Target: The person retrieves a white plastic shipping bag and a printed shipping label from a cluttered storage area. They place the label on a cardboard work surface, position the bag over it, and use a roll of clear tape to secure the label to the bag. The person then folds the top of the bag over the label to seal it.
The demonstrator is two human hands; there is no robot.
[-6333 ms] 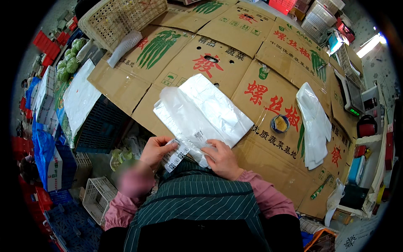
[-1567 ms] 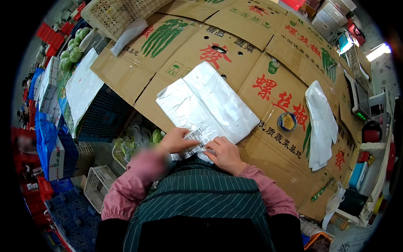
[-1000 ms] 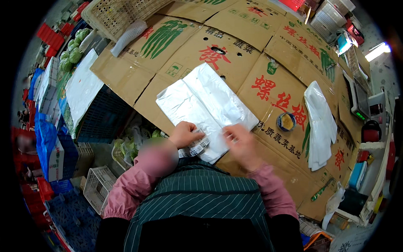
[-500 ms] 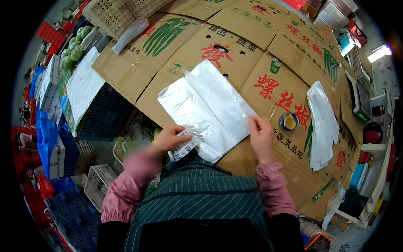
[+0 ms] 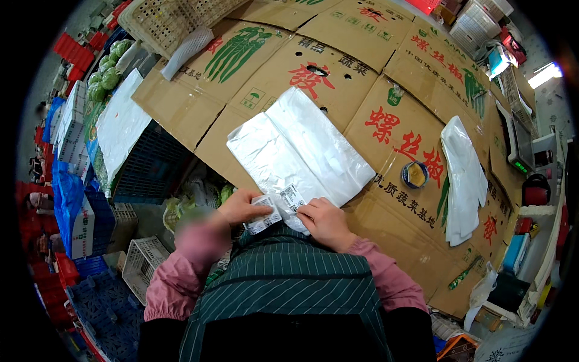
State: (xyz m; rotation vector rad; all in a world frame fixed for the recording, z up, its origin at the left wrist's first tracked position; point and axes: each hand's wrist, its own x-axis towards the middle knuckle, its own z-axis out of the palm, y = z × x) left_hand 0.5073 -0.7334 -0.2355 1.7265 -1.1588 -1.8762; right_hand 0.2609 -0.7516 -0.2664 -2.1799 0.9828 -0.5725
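Observation:
A stack of flat white plastic bags [image 5: 319,145] lies on the cardboard-covered table in front of me. My left hand [image 5: 241,209] is closed round a small sheaf of white printed labels [image 5: 264,218], at the stack's near left edge. On the near part of the bags there is a single label [image 5: 292,198]. The fingers of my right hand [image 5: 329,223] are bent together at this label's near right edge, pinching or pressing it against the plastic; the fingertips are partly hidden.
Flattened cardboard [image 5: 386,157] covers the table. To the right are a small round tub [image 5: 415,174], a bundle of white bags [image 5: 461,181] and a scale [image 5: 515,142]. A perforated crate [image 5: 163,30] stands far left; cabbages [image 5: 108,69] lie beyond the table's left edge.
My right hand has moved left and nearer to me, from the stack's right edge to its near part. A label now shows on the bags there. My left hand stays with the sheaf.

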